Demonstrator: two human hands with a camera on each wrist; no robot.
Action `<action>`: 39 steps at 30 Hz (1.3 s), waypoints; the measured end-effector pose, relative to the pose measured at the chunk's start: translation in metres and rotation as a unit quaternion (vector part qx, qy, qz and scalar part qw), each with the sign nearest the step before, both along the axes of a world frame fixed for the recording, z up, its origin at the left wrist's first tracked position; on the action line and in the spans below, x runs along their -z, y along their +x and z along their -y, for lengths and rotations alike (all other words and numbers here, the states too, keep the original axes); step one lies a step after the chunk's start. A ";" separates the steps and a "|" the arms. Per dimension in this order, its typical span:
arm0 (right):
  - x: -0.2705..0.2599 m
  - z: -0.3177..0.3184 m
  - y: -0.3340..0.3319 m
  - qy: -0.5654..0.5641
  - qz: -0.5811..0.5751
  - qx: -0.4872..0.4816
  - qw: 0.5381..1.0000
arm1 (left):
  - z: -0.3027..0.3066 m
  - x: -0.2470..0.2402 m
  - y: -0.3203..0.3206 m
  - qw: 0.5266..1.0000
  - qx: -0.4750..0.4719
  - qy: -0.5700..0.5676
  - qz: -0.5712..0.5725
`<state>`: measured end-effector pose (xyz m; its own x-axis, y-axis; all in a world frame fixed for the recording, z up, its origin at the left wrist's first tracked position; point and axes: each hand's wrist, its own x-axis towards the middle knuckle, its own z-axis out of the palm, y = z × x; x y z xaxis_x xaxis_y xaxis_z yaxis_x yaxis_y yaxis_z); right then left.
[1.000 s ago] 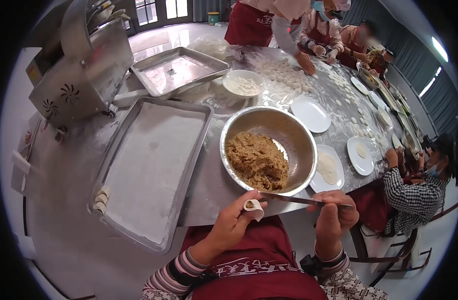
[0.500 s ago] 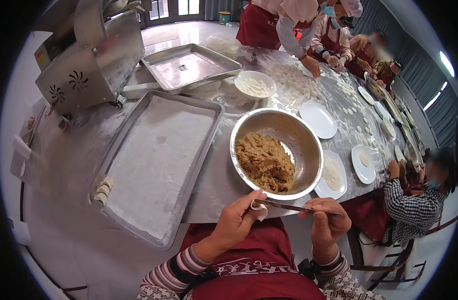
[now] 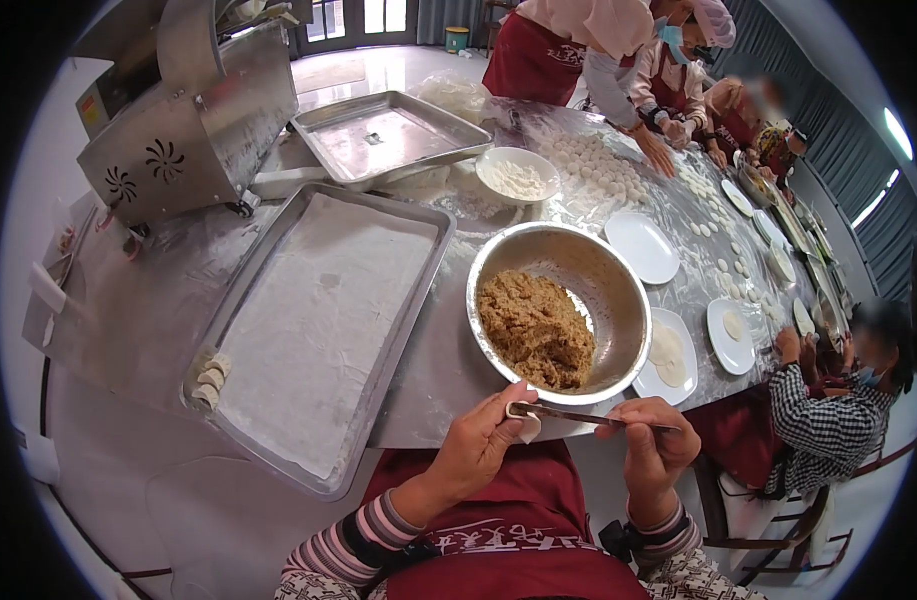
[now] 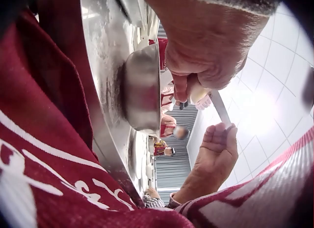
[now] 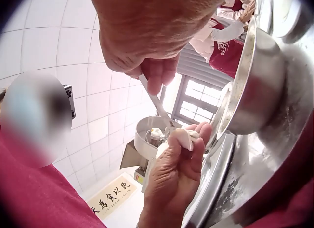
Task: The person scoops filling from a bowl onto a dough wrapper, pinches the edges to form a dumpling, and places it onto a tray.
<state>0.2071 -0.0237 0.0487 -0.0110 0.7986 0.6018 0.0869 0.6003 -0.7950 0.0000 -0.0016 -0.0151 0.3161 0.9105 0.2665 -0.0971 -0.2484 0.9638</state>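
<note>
A tear is looking like the chief danger here: the metal filling spatula (image 3: pixel 578 412) is meeting the folded dumpling wrapper (image 3: pixel 529 430) with its tip, and too hard a push could be driving that thin edge through soft dough. Smeared filling is posing a second risk, since greasy meat paste along the rim could be keeping the edges from sealing. A slack pinch could also be letting the wrapper slip, as the left grip (image 3: pixel 468 447) is holding it by its folded sides alone, between thumb and fingers, while the right grip (image 3: pixel 654 440) is grasping the spatula's other end. The wrapper is sitting raised in that left grip, just beside the near rim of the steel mixing bowl (image 3: pixel 618 325) and close to the front edge of the tabletop (image 3: pixel 436 375). It is looking pale, matte and thin, curving into a small pocket with one flap drooping; how much brown filling (image 3: pixel 533 325) it is containing is not showing clearly.
</note>
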 end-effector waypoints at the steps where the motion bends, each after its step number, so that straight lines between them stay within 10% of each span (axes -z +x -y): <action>1: 0.002 0.000 0.001 -0.021 -0.013 0.003 1.000 | 0.000 -0.001 -0.001 1.000 0.000 -0.003 -0.009; 16: 0.027 -0.016 0.011 -0.403 -0.382 -0.031 0.832 | 0.001 -0.005 0.001 0.993 0.029 -0.095 0.061; 23: 0.026 -0.028 0.016 -0.310 -0.383 0.009 0.870 | -0.002 -0.001 0.001 0.993 0.033 -0.093 0.070; 26: 0.037 -0.037 0.018 -0.079 -0.111 0.145 0.980 | 0.000 -0.005 0.003 0.988 0.032 -0.108 0.104; 30: 0.040 -0.052 0.030 0.110 0.320 0.158 0.928 | 0.001 -0.011 0.005 0.988 0.041 -0.112 0.101; 39: 0.014 -0.038 0.009 0.115 0.442 0.139 0.878 | 0.003 -0.008 0.008 0.983 0.064 -0.117 0.123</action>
